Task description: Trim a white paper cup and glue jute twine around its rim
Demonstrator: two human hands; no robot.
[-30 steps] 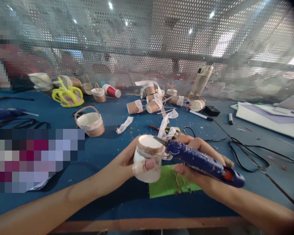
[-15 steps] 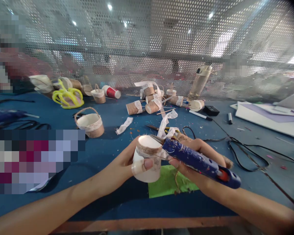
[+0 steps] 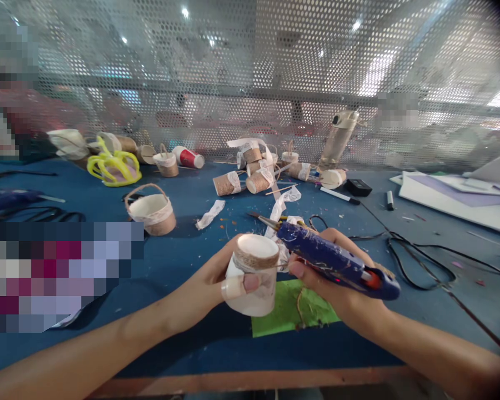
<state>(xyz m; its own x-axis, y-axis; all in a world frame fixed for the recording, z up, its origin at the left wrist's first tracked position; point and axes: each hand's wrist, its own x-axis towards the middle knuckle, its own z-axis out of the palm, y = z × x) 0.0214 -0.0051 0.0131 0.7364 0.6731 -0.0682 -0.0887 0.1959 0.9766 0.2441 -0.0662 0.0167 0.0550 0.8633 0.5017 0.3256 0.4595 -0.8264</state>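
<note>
We work at a blue bench (image 3: 191, 200) backed by a perforated metal screen (image 3: 250, 83). Our left hand (image 3: 210, 280) is curled round a white paper cup (image 3: 254, 278), the thumb, wrapped in tape, pressed on its side; the cup is held upright just above the bench, with a band of twine round its rim. Our right hand (image 3: 337, 278) is closed round a blue glue gun (image 3: 333, 258), whose nozzle points left and away from us, just past the cup's far right edge; whether it touches the rim we cannot tell. Under the right hand lies a green sheet (image 3: 291, 316) with a strand of twine on it. Beyond the left hand stands a small basket cup with a handle (image 3: 150, 211), and farther off a cluster of twine-wrapped cups (image 3: 250, 166) and lace strips. A black cable (image 3: 420, 261) loops to the right of the right hand.
</note>
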